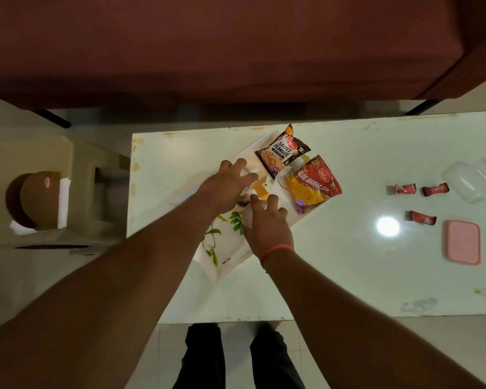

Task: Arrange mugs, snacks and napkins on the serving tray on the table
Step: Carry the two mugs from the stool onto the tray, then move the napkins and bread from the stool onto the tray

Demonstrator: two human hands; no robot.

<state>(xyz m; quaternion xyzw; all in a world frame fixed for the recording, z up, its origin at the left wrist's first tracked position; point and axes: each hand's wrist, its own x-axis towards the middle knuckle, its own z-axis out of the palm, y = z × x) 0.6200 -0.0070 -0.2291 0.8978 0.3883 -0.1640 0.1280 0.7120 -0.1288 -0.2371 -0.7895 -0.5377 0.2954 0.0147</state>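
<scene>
Both hands, left [230, 181] and right [267, 223], fingers spread over pale mugs on rectangular glossy floral tray [225, 256].

Both forearms are bare from the near edge of the view to the hands, with no sleeve showing. The left hand [230, 182] carries no ring, watch or band that can be seen. The right hand [268, 224] has a thin red-orange thread band [274, 252] tied around its wrist. Near the bottom edge, two legs in plain black trousers [237, 357] stand side by side.
</scene>
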